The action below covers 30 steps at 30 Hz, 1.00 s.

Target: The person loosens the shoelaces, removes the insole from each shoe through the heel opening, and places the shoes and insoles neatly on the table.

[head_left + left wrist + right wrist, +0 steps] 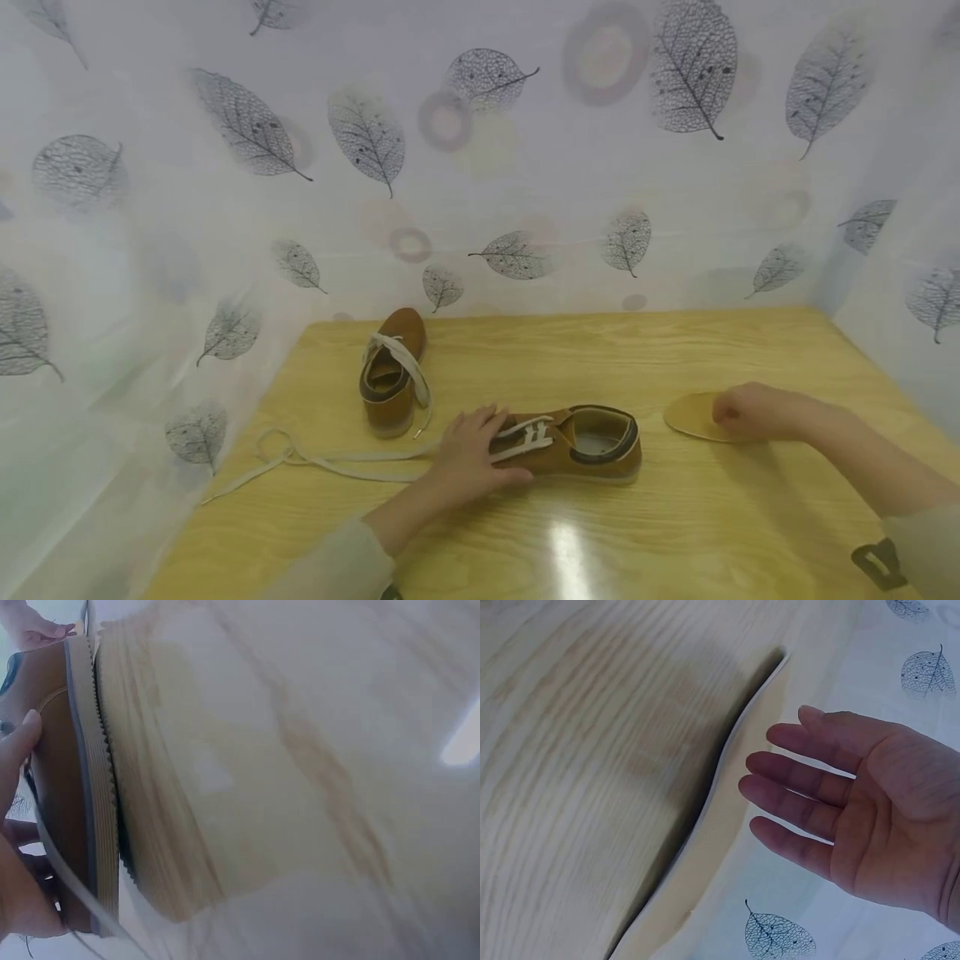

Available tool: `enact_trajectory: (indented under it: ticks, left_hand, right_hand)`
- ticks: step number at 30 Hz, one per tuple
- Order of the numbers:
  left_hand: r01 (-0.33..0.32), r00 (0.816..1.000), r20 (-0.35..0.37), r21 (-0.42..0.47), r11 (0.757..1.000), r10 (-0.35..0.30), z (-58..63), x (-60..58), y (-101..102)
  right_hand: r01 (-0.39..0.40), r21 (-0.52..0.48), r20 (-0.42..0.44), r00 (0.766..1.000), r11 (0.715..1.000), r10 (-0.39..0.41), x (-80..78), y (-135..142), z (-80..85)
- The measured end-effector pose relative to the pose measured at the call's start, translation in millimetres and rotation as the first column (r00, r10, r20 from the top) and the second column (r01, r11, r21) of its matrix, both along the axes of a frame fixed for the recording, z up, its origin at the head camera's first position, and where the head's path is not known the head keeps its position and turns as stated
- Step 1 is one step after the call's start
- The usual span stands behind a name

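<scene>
A brown lace-up shoe (562, 464) lies on the table with its heel to the right. My left hand (468, 454) grips it by the toe end, thumb along the near side, as the left wrist view shows on the brown upper (64, 757). The shoe's pale lace (360, 458) trails loose to the left from under that hand. On the right, a tan insole (688, 414) lies on the table, partly behind my right hand (757, 412). The right wrist view shows this hand (870, 802) with loosely extended fingers beside the insole (724, 795); nothing sits in its grasp.
A second brown shoe (390, 408), with white laces draped over it, stands at the back left, toe pointing away. Behind the wooden table (570, 358) and along its sides hangs a leaf-print curtain (525, 183). A bright reflection shows at the table's front.
</scene>
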<state>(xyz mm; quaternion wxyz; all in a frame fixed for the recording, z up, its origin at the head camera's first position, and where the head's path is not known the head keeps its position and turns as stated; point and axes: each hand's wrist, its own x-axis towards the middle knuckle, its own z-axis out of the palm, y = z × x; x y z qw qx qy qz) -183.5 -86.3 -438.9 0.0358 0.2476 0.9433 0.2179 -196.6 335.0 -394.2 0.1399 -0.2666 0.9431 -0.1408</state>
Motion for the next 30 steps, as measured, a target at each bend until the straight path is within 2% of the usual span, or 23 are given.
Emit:
enact_trajectory:
  ticks: [4,7,9,12,15,18,19,21,23,26,27,30]
  left_hand:
    - [-0.016,1.000,0.005,0.071,0.997,0.016,2.4,4.0,-10.2]
    - [0.002,1.000,-0.005,0.109,0.994,-0.002,2.9,9.7,-16.9]
    - [0.010,1.000,0.009,0.166,0.986,-0.011,3.7,14.8,-20.6]
    - [-0.014,0.998,0.066,0.298,0.954,-0.005,5.6,22.3,-25.2]
    - [-0.028,0.997,0.080,0.414,0.910,-0.005,6.9,27.7,-27.9]
    - [-0.042,0.996,0.090,0.507,0.861,-0.005,8.4,32.5,-27.5]
    - [-0.056,0.994,0.111,0.542,0.839,-0.006,9.0,34.1,-26.6]
    - [-0.125,0.982,0.191,0.608,0.784,0.008,10.9,37.1,-23.5]
    - [-0.227,0.953,0.303,0.660,0.716,0.022,13.4,39.7,-19.6]
    - [-0.392,0.883,0.468,0.696,0.602,0.034,16.9,42.9,-13.7]
    - [-0.445,0.855,0.518,0.697,0.562,0.034,18.4,44.0,-12.5]
    - [-0.585,0.765,0.644,0.699,0.412,-0.007,22.2,48.0,-12.5]
  right_hand:
    - [0.003,0.030,0.045,0.999,1.000,-0.004,-5.7,-8.9,5.6]
    - [0.003,0.059,0.073,0.997,0.998,-0.007,-8.5,-14.3,9.2]
    - [0.013,0.045,0.124,0.992,0.999,-0.019,-9.5,-18.2,11.5]
    - [0.018,0.017,0.177,0.984,1.000,-0.021,-10.6,-23.7,14.4]
    - [0.041,-0.017,0.232,0.972,0.999,-0.036,-11.6,-30.0,16.6]
    - [0.099,-0.078,0.319,0.945,0.992,-0.070,-12.4,-36.7,19.0]
    - [0.131,-0.103,0.358,0.930,0.986,-0.086,-12.5,-39.3,20.1]
    - [0.182,-0.146,0.417,0.903,0.972,-0.106,-12.4,-44.2,22.8]
    - [0.231,-0.175,0.466,0.876,0.957,-0.126,-12.2,-49.1,26.0]
    - [0.264,-0.193,0.488,0.861,0.945,-0.140,-11.7,-56.5,30.2]
    - [0.268,-0.194,0.490,0.860,0.944,-0.143,-11.5,-58.6,31.4]
    - [0.277,-0.201,0.494,0.857,0.939,-0.147,-10.9,-65.1,33.8]
